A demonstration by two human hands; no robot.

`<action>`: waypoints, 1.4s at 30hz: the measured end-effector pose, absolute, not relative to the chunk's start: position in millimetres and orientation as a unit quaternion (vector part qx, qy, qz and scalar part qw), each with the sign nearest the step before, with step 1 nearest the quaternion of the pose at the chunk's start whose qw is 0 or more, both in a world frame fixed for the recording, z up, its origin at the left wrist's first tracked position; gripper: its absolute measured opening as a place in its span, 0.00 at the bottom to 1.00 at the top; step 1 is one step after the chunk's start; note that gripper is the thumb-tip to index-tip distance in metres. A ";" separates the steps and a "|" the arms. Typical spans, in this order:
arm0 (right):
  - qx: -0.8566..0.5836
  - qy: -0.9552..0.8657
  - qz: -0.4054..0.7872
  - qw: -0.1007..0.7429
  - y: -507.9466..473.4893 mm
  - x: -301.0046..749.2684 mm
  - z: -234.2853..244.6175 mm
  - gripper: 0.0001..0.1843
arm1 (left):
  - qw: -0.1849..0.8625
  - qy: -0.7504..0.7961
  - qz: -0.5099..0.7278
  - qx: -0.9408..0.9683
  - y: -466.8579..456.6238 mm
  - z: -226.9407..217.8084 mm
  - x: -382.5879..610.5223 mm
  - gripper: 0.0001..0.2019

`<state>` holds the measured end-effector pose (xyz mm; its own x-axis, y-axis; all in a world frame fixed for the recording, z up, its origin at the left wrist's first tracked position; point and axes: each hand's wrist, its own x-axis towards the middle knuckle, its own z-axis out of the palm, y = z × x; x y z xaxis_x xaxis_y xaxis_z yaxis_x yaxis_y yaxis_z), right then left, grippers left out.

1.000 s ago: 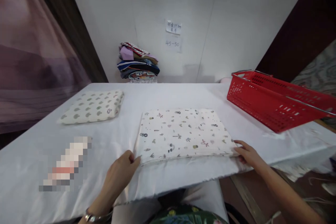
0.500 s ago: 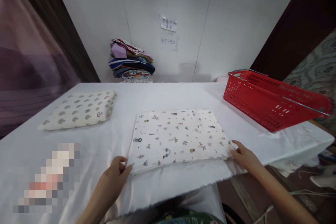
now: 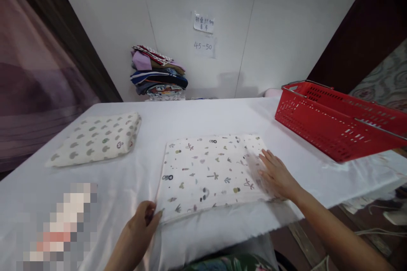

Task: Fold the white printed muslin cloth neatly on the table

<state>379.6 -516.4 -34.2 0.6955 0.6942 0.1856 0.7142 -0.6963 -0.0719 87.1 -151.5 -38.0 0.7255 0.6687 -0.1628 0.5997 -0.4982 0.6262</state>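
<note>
A white folded cloth [image 3: 203, 173] printed with small palms, leaves and rainbows lies flat in front of me. At its near left corner, my left hand [image 3: 143, 224] has thumb and fingers closed on the edge. My right hand [image 3: 276, 173] is open, fingers stretched over the cloth's right side, palm down and slightly blurred. Further left rests another folded cloth [image 3: 98, 137], cream with grey mushroom-like shapes, touched by neither hand.
A red plastic basket [image 3: 321, 129] with metal handles stands at the right of the white-covered table [image 3: 210, 114]. Folded fabrics [image 3: 159, 72] are stacked by the back wall below two paper notes [image 3: 204, 34]. A pixelated patch covers something at front left.
My right hand has left the cloth's near right corner and moved up and inward over its right side, fingers spreading. My left hand stays at the near left corner.
</note>
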 end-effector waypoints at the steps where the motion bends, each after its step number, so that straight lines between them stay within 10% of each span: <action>1: -0.928 -0.366 -0.043 0.052 -514.1 387.2 -38.3 0.32 | 0.340 0.362 0.052 0.866 -151.6 -38.9 86.4 0.12; 42: -0.793 -0.595 0.111 0.070 -259.6 410.0 -46.2 0.42 | 0.359 0.429 0.118 0.821 -174.5 -43.6 77.6 0.12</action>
<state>410.0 -259.6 -46.2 0.2667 0.9592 -0.0934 0.9282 -0.2818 -0.2430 77.6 -174.5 -43.6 0.6048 0.7882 -0.1140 0.6183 -0.3745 0.6910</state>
